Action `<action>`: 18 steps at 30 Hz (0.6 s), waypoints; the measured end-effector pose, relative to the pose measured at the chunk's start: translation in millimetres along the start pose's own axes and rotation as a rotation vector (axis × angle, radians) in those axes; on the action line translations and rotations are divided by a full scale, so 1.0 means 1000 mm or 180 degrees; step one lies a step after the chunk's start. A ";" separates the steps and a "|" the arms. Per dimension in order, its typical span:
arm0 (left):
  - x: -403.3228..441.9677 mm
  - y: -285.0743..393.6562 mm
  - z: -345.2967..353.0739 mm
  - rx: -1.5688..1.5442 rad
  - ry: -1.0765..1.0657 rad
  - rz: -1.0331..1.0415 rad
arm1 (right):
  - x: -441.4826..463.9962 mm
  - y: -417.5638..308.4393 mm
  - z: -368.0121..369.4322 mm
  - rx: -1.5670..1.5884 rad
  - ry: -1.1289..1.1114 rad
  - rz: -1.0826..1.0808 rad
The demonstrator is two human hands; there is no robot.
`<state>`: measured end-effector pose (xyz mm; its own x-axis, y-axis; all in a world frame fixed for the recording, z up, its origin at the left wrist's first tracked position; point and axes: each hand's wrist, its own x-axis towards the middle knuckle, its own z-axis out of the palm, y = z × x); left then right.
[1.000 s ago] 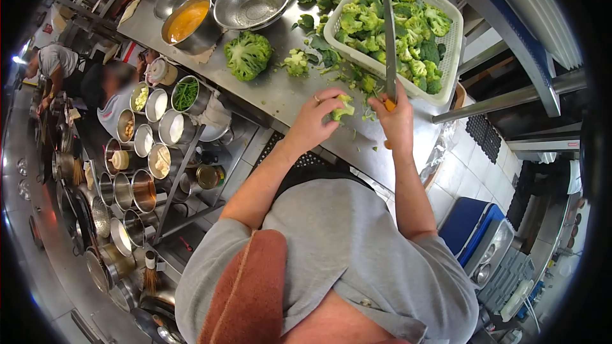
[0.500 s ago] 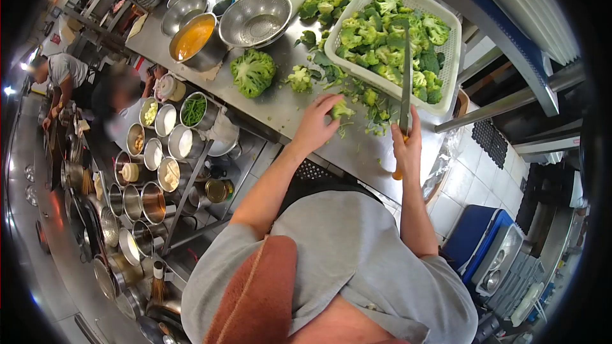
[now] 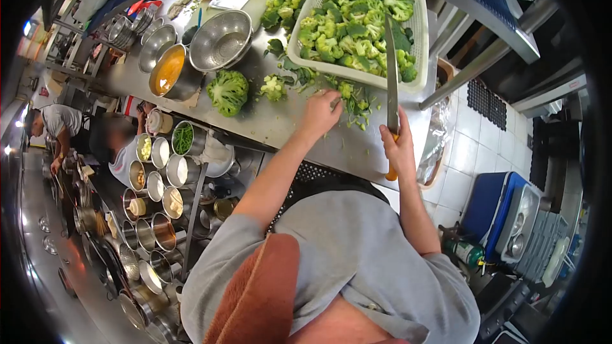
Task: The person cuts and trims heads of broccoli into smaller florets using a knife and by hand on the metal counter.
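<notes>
My right hand (image 3: pixel 399 143) is wrapped round the orange handle of a long knife (image 3: pixel 391 76), its blade pointing up past the basket's near side. My left hand (image 3: pixel 322 112) is over the steel counter (image 3: pixel 255 114) with its fingers curled together; what they hold, if anything, is hidden. Beside it lie broccoli trimmings (image 3: pixel 358 111) and a small floret (image 3: pixel 274 88). A large broccoli head (image 3: pixel 227 92) sits further left. Cut florets fill the white perforated basket (image 3: pixel 422 32), and more florets (image 3: pixel 284 6) are piled left of it.
A steel colander (image 3: pixel 221 41) and a pot of orange liquid (image 3: pixel 168 71) stand at the left. Behind them lies a cleaver (image 3: pixel 229 2). Small pots of ingredients (image 3: pixel 177 171) line the lower left. Two people (image 3: pixel 60 121) are at the far left. A metal post (image 3: pixel 472 64) rises right of the basket.
The view has shifted, moving the counter items left. The green piece seen in my left hand earlier no longer shows there. The knife stays in my right hand, now lower and away from the trimmings.
</notes>
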<state>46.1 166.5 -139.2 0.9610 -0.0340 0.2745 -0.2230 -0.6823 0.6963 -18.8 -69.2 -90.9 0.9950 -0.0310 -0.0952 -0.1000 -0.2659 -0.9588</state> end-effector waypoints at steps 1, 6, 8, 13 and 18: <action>0.002 0.002 0.014 0.0179 -0.0013 -0.0171 | 0.001 -0.004 0.001 0.0032 -0.0054 0.0086; 0.024 0.001 0.033 0.0661 0.0501 0.0249 | 0.009 -0.006 0.006 0.0136 -0.0253 0.0157; 0.021 -0.001 0.023 0.0683 0.0469 0.0293 | 0.009 -0.015 0.006 0.0076 -0.0297 0.0160; -0.015 0.000 -0.008 -0.2535 -0.0113 -0.0801 | 0.012 -0.006 0.013 0.0063 -0.0312 0.0169; -0.037 0.023 -0.031 -0.2200 -0.0361 -0.0467 | 0.025 -0.014 0.037 0.0125 -0.0297 -0.0567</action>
<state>0.4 175.1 -112.8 0.9917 -0.0787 0.1014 -0.1068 -0.0680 0.9920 7.7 -31.0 -90.1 0.9932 0.1031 0.0541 0.0759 -0.2214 -0.9722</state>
